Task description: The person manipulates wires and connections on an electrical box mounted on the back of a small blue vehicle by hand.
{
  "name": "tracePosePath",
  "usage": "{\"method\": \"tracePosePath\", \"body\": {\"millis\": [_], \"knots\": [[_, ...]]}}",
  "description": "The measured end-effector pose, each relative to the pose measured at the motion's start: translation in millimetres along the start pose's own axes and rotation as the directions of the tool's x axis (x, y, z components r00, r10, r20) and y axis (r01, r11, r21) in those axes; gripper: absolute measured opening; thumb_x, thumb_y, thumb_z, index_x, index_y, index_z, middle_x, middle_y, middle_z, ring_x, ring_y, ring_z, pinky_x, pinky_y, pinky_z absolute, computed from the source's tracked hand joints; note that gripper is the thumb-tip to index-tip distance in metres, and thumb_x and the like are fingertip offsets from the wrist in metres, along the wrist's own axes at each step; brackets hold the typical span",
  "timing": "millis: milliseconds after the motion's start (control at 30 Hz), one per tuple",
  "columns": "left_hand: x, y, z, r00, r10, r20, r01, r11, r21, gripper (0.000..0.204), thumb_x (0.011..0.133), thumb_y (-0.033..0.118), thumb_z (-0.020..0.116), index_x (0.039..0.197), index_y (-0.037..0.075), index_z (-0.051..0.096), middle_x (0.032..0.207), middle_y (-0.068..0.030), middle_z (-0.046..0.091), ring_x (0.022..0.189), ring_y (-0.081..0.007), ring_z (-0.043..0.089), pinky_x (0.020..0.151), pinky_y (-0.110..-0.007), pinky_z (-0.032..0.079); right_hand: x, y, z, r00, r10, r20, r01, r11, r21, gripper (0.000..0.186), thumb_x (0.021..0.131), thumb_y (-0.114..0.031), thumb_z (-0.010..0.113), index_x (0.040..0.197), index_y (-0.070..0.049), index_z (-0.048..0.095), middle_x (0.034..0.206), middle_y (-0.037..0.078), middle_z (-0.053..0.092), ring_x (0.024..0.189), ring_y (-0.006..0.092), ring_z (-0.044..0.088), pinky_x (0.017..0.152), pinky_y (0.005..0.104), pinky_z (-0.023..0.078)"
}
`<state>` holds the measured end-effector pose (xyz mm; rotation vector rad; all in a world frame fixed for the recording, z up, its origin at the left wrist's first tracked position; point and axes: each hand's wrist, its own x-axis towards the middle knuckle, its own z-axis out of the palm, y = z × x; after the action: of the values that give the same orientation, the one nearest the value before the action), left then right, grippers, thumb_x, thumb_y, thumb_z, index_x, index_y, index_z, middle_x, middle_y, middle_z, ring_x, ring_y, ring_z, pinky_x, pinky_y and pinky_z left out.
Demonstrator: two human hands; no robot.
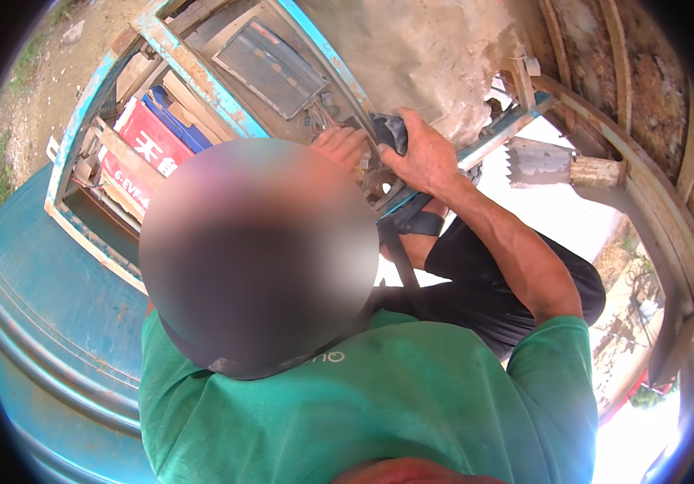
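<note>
Your right hand [419,157] is gripping the black part [391,129] beside the grille [270,68], your left hand [343,145] is touching the wires [323,119] below it; keep that grip steady

Two hands were in view: one hand [422,157] gripped a dark part [391,129] and the other hand [341,145] lay just beside it. There was one finned metal grille [270,68], one red box [143,149], one blue box [177,121], one large teal barrel [40,339] and one person in a green shirt [379,403].
</note>
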<state>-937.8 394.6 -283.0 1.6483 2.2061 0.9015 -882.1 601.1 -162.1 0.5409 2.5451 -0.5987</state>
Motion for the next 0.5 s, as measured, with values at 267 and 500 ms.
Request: {"method": "tracePosePath", "body": {"millis": [267,500], "knots": [[-0.8,3.0,-4.3,0.999,-0.044,0.001,0.044,0.999,-0.025,0.059,0.086,0.035,0.072,0.132,-0.001,0.064,0.141,-0.0151,0.058,0.139,-0.0320,0.050,0.121,-0.048,0.035,-6.6,-13.8,-1.6,0.994,-0.076,0.084,0.074,0.997,0.022,0.081,0.089,-0.046,0.072,0.151,-0.003,0.044,0.134,0.029,0.061,0.122,0.0434,0.062,0.101,0.0487,0.051],[1.9,-8.6,0.0,1.000,-0.007,0.012,0.009,0.994,-0.107,0.047,0.084,0.029,0.074,0.120,0.000,0.068,0.136,-0.0169,0.061,0.137,-0.0342,0.051,0.118,-0.049,0.038,-7.7,-19.4,-1.9,0.984,-0.098,0.151,0.084,0.992,0.095,0.086,0.088,-0.049,0.074,0.155,-0.005,0.043,0.134,0.025,0.060,0.124,0.0424,0.061,0.105,0.0469,0.050]]}}
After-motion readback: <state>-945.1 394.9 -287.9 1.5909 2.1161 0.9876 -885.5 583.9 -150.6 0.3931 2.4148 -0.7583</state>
